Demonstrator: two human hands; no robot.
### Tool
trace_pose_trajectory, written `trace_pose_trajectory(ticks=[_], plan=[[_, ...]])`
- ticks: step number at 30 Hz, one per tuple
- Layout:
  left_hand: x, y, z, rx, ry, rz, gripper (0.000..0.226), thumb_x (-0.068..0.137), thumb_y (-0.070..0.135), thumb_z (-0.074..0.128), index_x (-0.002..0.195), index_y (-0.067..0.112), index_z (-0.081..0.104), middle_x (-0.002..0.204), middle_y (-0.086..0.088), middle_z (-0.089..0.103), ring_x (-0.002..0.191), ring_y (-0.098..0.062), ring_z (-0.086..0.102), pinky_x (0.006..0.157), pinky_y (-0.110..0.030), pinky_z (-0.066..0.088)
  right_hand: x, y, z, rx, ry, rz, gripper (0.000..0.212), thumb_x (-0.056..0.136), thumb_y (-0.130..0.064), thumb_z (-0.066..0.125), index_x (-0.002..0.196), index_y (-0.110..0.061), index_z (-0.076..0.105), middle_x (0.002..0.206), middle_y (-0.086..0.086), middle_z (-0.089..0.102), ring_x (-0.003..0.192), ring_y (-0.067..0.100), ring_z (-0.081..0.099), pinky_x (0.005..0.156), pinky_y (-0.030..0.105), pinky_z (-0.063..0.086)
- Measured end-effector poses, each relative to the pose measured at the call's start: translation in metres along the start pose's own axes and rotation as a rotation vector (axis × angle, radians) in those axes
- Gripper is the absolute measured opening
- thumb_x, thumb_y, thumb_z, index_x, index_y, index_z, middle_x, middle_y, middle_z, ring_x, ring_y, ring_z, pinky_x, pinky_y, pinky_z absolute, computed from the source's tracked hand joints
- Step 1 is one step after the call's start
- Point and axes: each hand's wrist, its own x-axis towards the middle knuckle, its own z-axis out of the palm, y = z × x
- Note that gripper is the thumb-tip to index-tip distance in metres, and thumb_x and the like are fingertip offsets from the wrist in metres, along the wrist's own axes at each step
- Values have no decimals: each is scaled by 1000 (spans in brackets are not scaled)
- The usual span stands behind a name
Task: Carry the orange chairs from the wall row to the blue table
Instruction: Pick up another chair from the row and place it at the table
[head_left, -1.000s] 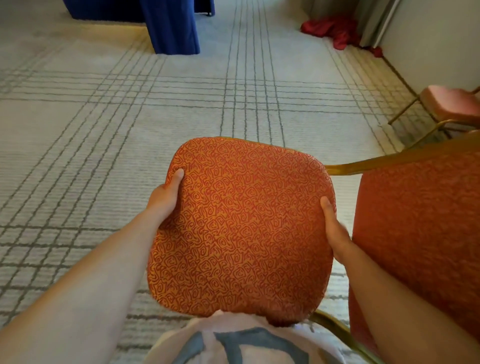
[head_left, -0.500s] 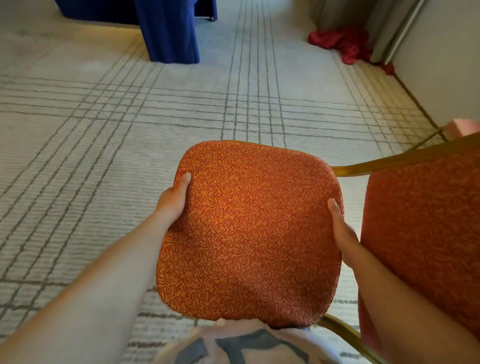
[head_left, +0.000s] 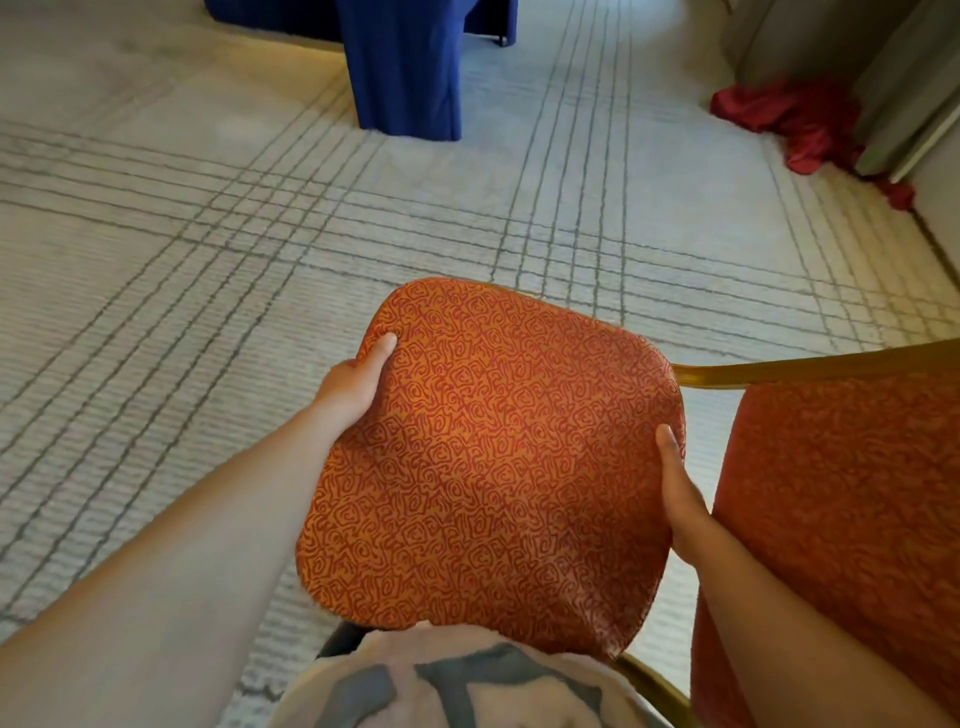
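Observation:
I hold an orange chair (head_left: 488, 467) with a swirl-patterned seat and gold frame in front of my body, lifted off the carpet. My left hand (head_left: 356, 382) grips the seat's left edge, thumb on top. My right hand (head_left: 678, 496) grips the seat's right edge, thumb on top. The chair's padded backrest (head_left: 841, 519) fills the lower right. Its legs are hidden under the seat. The blue table (head_left: 405, 62), draped in blue cloth to the floor, stands ahead at the top of the view.
Pale carpet with grey grid lines (head_left: 208, 260) stretches between me and the table. A crumpled red cloth (head_left: 800, 122) lies on the floor at the far right beside a wall (head_left: 935, 192) and grey panel.
The view has swung left and moved forward: the blue table drape and red cloth are nearer. The pink chair at the right wall has left the view. Both hands keep their hold.

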Motion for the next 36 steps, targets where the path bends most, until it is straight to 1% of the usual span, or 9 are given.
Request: trace_pose_trajectory(ticks=[4, 7, 10, 15, 18, 21, 22, 31, 36], plan=[[94, 44, 7, 14, -20, -1, 87, 87, 73, 34, 130, 1, 56, 134, -25, 54, 124, -36, 50, 101, -36, 37, 78, -56, 34, 24, -6, 25, 135, 36, -99, 49, 145, -22, 43, 142, 14, 52, 127, 35, 50, 110, 49, 38], [172, 93, 2, 12, -20, 18, 85, 87, 72, 34, 127, 1, 58, 131, -25, 56, 123, -36, 51, 98, -35, 38, 137, -105, 63, 55, 31, 18, 140, 26, -103, 50, 142, -25, 49, 138, 12, 56, 124, 33, 53, 110, 50, 39], [242, 150, -8, 9, -10, 63, 84, 89, 71, 34, 128, 1, 58, 132, -25, 55, 124, -36, 51, 99, -35, 38, 179, -170, 90, 64, 65, -25, 140, 26, -104, 46, 141, -26, 49, 139, 11, 55, 126, 33, 51, 111, 49, 37], [327, 231, -15, 15, -20, 103, 85, 88, 71, 33, 131, 1, 55, 136, -25, 52, 127, -35, 48, 102, -36, 36, 229, -264, 117, 79, 94, -89, 115, 53, -97, 43, 143, -26, 48, 140, 11, 54, 127, 31, 50, 110, 44, 38], [375, 272, -10, 10, -38, 100, 85, 89, 71, 34, 132, 1, 54, 136, -25, 52, 127, -36, 48, 103, -36, 35, 268, -307, 127, 80, 109, -68, 117, 50, -97, 43, 142, -25, 48, 139, 12, 55, 125, 32, 51, 106, 44, 39], [424, 298, 6, 8, -53, 86, 85, 88, 71, 33, 132, 2, 55, 136, -24, 52, 127, -36, 48, 102, -36, 36, 315, -344, 134, 57, 123, -68, 140, 25, -104, 44, 142, -27, 48, 138, 11, 55, 125, 31, 51, 109, 46, 39], [440, 308, 12, -5, -51, 80, 84, 88, 71, 34, 131, 2, 56, 135, -24, 53, 126, -36, 49, 101, -36, 36, 334, -358, 136, 40, 120, -75, 143, 22, -105, 44, 143, -28, 47, 139, 10, 55, 126, 31, 51, 110, 47, 38], [602, 463, 46, -47, -10, 80, 82, 88, 71, 35, 130, 4, 57, 135, -23, 54, 126, -35, 49, 102, -36, 36, 505, -534, 149, 30, 54, -78, 138, 26, -104, 47, 143, -30, 46, 137, 9, 56, 123, 32, 53, 109, 51, 39], [677, 524, 58, -83, 2, 59, 81, 88, 69, 39, 130, 2, 56, 135, -23, 53, 125, -36, 49, 101, -36, 37, 589, -602, 162, 51, 38, -38, 131, 30, -103, 50, 139, -31, 51, 133, 8, 59, 119, 32, 56, 108, 52, 40]])
